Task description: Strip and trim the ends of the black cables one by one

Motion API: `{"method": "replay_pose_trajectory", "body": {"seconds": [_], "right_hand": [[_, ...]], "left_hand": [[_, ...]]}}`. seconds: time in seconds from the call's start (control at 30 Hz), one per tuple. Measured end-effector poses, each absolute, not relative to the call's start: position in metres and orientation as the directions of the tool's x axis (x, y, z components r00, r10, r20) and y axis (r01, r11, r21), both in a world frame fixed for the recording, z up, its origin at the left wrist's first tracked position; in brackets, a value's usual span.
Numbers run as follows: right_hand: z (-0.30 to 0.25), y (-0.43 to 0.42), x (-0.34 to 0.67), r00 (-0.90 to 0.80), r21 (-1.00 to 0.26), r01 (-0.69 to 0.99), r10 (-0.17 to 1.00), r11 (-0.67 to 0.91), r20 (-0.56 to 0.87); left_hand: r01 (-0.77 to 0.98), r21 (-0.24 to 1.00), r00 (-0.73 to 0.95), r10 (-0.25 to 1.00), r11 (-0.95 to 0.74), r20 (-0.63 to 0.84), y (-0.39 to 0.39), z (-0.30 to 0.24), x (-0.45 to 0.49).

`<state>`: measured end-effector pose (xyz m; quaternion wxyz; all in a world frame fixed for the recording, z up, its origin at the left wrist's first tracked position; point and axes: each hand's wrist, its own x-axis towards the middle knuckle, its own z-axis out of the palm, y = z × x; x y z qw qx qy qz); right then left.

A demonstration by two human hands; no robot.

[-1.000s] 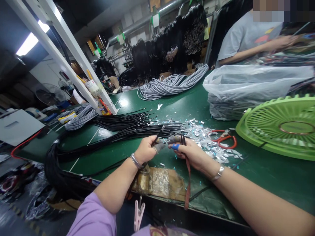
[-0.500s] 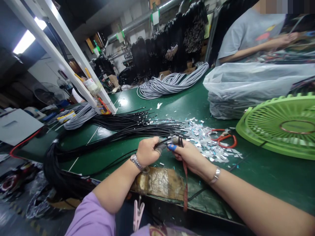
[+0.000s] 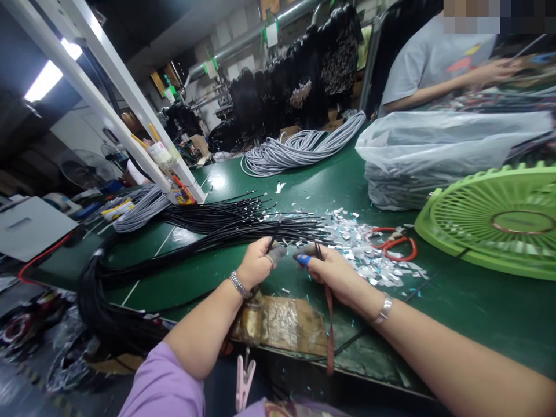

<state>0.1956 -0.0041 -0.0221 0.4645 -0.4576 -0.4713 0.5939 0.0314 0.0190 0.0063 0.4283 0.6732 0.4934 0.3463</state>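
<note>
My left hand (image 3: 257, 262) is closed in a pinch on a thin black cable (image 3: 273, 238) near its end, the thumb covered by a grey finger cot. My right hand (image 3: 332, 271) is closed too, gripping a small tool with a dark handle and a brown strap (image 3: 329, 324) that hangs down over the bench edge; one fingertip wears a blue cot. The two hands almost touch above the green bench (image 3: 478, 307). A large bundle of black cables (image 3: 226, 223) lies just beyond them and droops off the left edge.
Shiny foil scraps (image 3: 369, 255) and red-handled scissors (image 3: 397, 243) lie right of my hands. A green fan grille (image 3: 499, 220), a plastic bag of cables (image 3: 434, 156) and grey cable coils (image 3: 299, 147) stand farther off. Another person in a grey shirt (image 3: 430, 63) works at the far right.
My hands stay together on the cable end, shifting only slightly toward the cable bundle. The pinched cable end now points up and away instead of lying across to my right hand.
</note>
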Motion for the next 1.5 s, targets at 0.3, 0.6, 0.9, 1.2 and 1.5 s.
{"method": "replay_pose_trajectory", "body": {"seconds": [0.3, 0.6, 0.9, 1.2, 1.5], "right_hand": [[-0.021, -0.004, 0.198, -0.128, -0.998, -0.068, 0.992, -0.008, 0.0], [-0.025, 0.002, 0.196, -0.013, -0.97, -0.181, 0.986, -0.164, -0.164], [-0.018, -0.002, 0.196, -0.093, -0.976, -0.189, 0.992, -0.104, -0.088], [-0.026, 0.003, 0.198, -0.123, -0.996, -0.03, 0.989, -0.082, -0.078], [-0.02, 0.004, 0.231, -0.272, -0.453, 0.741, 0.837, 0.497, 0.474]], "left_hand": [[0.35, 0.908, 0.324, 0.939, -0.229, 0.112, 0.022, 0.004, 0.032], [0.306, 0.943, 0.361, 0.932, -0.132, 0.013, 0.02, 0.005, 0.033], [0.29, 0.957, 0.338, 0.933, 0.023, -0.125, 0.02, 0.003, 0.033], [0.233, 0.971, 0.378, 0.914, 0.061, -0.148, 0.019, 0.008, 0.035], [0.272, 0.958, 0.408, 0.891, 0.091, -0.2, 0.021, 0.011, 0.034]]}}
